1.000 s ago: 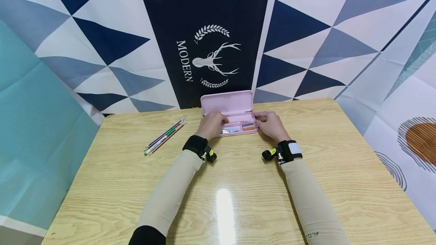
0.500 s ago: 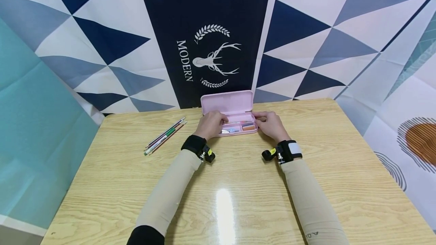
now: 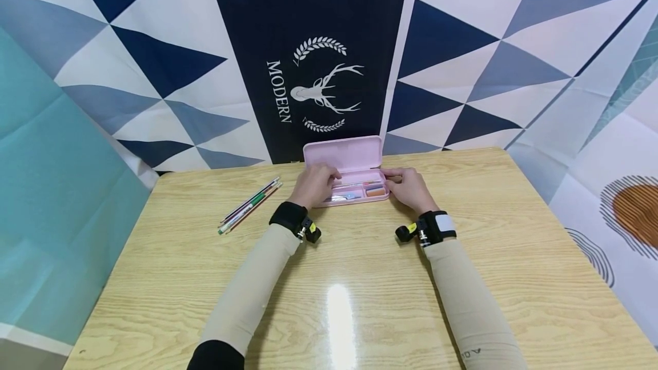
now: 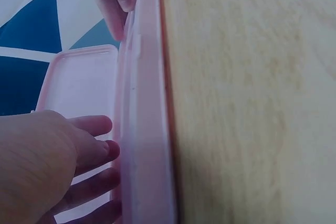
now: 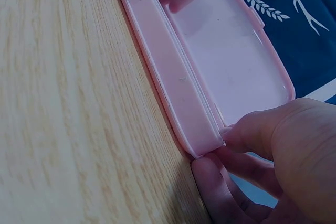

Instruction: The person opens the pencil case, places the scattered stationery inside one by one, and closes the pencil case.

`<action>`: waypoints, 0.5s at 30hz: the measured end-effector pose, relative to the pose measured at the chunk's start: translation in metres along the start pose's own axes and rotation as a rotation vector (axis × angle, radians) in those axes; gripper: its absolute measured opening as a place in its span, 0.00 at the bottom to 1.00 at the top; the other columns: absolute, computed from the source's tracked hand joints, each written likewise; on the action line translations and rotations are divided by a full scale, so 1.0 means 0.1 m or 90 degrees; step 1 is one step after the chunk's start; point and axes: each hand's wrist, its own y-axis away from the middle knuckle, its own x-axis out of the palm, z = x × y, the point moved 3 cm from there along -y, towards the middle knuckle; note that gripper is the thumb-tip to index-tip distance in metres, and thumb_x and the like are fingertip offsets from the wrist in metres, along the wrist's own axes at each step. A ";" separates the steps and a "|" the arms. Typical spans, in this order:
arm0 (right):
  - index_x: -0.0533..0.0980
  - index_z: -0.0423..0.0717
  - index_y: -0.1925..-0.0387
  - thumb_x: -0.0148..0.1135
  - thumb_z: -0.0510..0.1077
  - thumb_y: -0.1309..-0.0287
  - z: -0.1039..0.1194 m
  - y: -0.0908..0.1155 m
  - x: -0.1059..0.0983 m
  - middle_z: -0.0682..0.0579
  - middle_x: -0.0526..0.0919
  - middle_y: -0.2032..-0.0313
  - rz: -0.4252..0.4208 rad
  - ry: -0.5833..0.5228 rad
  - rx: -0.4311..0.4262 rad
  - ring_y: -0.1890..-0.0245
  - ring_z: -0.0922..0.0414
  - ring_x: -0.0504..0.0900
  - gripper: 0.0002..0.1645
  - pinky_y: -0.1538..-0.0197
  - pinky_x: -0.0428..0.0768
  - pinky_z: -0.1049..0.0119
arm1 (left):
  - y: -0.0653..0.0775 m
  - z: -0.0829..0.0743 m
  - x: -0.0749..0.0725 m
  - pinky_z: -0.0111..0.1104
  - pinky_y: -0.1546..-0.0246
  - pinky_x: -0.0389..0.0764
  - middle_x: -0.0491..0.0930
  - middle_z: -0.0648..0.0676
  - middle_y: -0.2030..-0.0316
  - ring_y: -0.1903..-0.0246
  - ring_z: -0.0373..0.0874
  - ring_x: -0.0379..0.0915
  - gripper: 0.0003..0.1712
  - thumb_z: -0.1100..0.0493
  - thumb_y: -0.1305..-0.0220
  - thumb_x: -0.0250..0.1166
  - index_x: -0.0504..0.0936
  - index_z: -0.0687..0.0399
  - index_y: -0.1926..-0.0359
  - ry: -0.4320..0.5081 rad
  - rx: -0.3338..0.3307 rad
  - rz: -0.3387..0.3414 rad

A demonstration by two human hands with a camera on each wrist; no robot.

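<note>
A pink pencil case (image 3: pixel 343 154) lies at the table's back edge with its lid raised. Inside it are a slim pencil (image 3: pixel 357 184), a small light blue object (image 3: pixel 350 195) and an orange-ended eraser-like block (image 3: pixel 375 192). My left hand (image 3: pixel 312 185) is over the case's left part, its fingers loosely bent and apart with nothing between them in the left wrist view. At the right end, my right hand (image 3: pixel 409 189) pinches the case's corner; in the right wrist view the thumb (image 5: pixel 247 132) lies on the rim and the fingers (image 5: pixel 215 182) against the end wall.
Several pencils (image 3: pixel 251 205) lie in a slanted bundle on the wooden table (image 3: pixel 370 278), left of the case. Behind the table's back edge hangs a patterned cloth (image 3: pixel 329 27). A teal sheet (image 3: pixel 56 187) covers the left side.
My left hand has shifted slightly left along the case, uncovering more of its inside. The right hand, the case and the loose pencils stay where they were.
</note>
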 end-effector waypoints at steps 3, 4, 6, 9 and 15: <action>0.79 0.46 0.39 0.59 0.40 0.32 -0.01 -0.01 0.00 0.39 0.82 0.40 -0.003 0.002 -0.004 0.51 0.47 0.83 0.22 0.55 0.79 0.58 | 0.00 0.00 -0.05 0.39 0.58 0.84 0.87 0.50 0.58 0.58 0.42 0.80 0.13 0.65 0.36 0.64 0.90 0.47 0.56 0.002 0.011 -0.020; 0.79 0.46 0.39 0.59 0.40 0.33 -0.01 -0.01 0.00 0.39 0.82 0.41 -0.004 0.002 -0.007 0.52 0.47 0.83 0.21 0.56 0.79 0.59 | 0.01 0.00 -0.07 0.40 0.58 0.84 0.87 0.50 0.58 0.58 0.43 0.80 0.13 0.65 0.36 0.63 0.90 0.48 0.56 0.003 0.014 -0.025; 0.79 0.45 0.40 0.59 0.40 0.33 -0.02 -0.02 0.00 0.38 0.83 0.42 -0.007 0.002 -0.013 0.53 0.48 0.84 0.21 0.58 0.79 0.60 | 0.02 0.00 -0.09 0.40 0.59 0.84 0.87 0.51 0.58 0.57 0.44 0.81 0.13 0.65 0.36 0.63 0.90 0.48 0.56 0.002 0.021 -0.035; 0.79 0.45 0.40 0.59 0.40 0.33 -0.03 -0.02 0.01 0.38 0.83 0.42 -0.009 0.000 -0.017 0.52 0.48 0.84 0.21 0.55 0.80 0.58 | 0.02 0.01 -0.11 0.41 0.57 0.84 0.88 0.51 0.57 0.56 0.45 0.82 0.13 0.64 0.36 0.62 0.90 0.49 0.56 0.001 0.024 -0.042; 0.79 0.46 0.39 0.59 0.41 0.32 -0.03 -0.02 0.02 0.38 0.80 0.39 -0.002 -0.008 -0.008 0.46 0.46 0.82 0.22 0.47 0.80 0.51 | 0.04 0.05 -0.12 0.40 0.54 0.84 0.88 0.51 0.56 0.56 0.45 0.82 0.13 0.63 0.35 0.61 0.89 0.49 0.55 0.001 0.019 -0.050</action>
